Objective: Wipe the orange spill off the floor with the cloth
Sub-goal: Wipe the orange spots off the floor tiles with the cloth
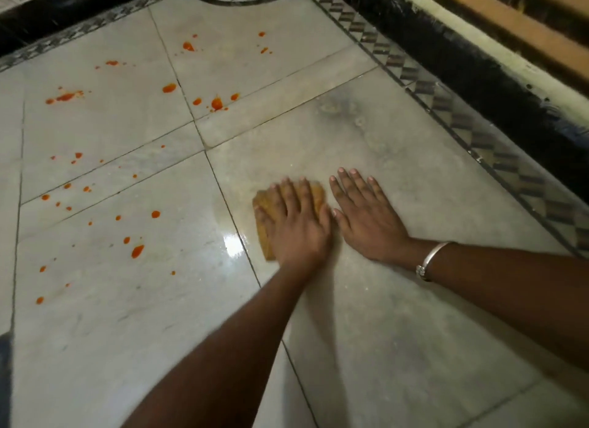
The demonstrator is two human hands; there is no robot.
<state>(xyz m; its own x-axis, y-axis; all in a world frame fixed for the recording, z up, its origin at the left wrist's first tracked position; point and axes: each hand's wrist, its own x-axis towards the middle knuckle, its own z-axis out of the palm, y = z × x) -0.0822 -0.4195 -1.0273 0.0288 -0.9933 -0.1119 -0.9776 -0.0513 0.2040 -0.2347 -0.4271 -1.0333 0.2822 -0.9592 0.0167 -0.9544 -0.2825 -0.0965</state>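
Marble floor (398,300) is seen filling nearly the whole view, laid in pale slabs divided by dark joints, and it is edged at the right by one patterned border strip (478,134) of dark and pale diamonds, beyond which one black skirting (497,77) is seen. Two bare forearms are seen reaching in from the bottom and the right. Two hands are counted. The left hand (294,223) is laid palm down, fingers spread and slightly blurred, pressed flat on the one cloth (314,193), an orange-tan fold that is seen only at its far edge and along its left side beneath the hand. The right hand (366,217) is laid flat on the bare floor just beside the left, fingers spread wide, nothing being held; the two thumbs are nearly touching. One silver bracelet (430,262) is worn on the right wrist. The orange spill (216,103) is seen as several dozen separate drops and splashes, too many and too small to be counted exactly, scattered across the slabs to the left of the cloth and well apart from it. One bright glare patch is reflected just left of the cloth.
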